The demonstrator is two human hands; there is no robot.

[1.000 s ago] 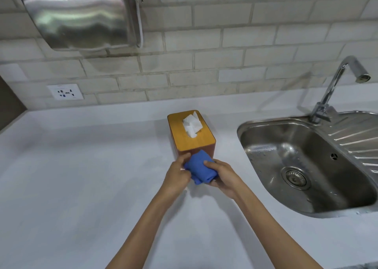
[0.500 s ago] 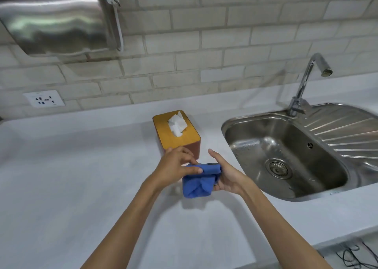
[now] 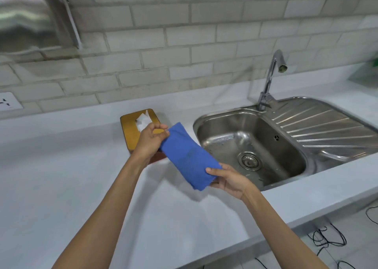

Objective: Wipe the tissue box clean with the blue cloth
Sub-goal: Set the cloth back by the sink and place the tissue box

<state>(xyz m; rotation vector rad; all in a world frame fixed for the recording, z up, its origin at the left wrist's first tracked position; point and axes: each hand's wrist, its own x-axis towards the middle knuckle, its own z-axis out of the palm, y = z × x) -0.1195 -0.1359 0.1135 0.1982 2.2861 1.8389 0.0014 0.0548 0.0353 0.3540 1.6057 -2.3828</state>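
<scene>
Left hand (image 3: 150,140) closed on the upper end of the blue cloth (image 3: 189,156), thumb and fingertips pinching the fabric, held above the near part of the tissue box (image 3: 131,132). Right hand (image 3: 229,179) closed on the lower end of the same cloth, fingers (image 3: 212,169) lying over the top of the fabric, thumb side underneath and mostly hidden. Cloth folded into 1 long band, stretched slanting between the 2 hands, upper end to the left and far, lower end to the right and near. Lifted clear of the worktop (image 3: 61,176), a soft shadow on the surface below it. Not touching the box, as far as can be seen.

Tissue box standing on the worktop behind the left hand, wooden top in light brown, darker side partly hidden by the wrist. 1 white tissue (image 3: 143,121) sticking up from the slot, just behind the left fingers.

To the right of the cloth, a steel sink (image 3: 286,166) set into the worktop, with a round drain (image 3: 248,160), a ribbed draining board (image 3: 327,127) and a curved tap (image 3: 272,74) at the back. Behind everything, a wall of pale brick tiles (image 3: 184,43). At top left a shiny metal dispenser (image 3: 30,17) on the wall, at the left edge part of a white socket (image 3: 8,102). At bottom right, black cables (image 3: 327,240) on the floor.
</scene>
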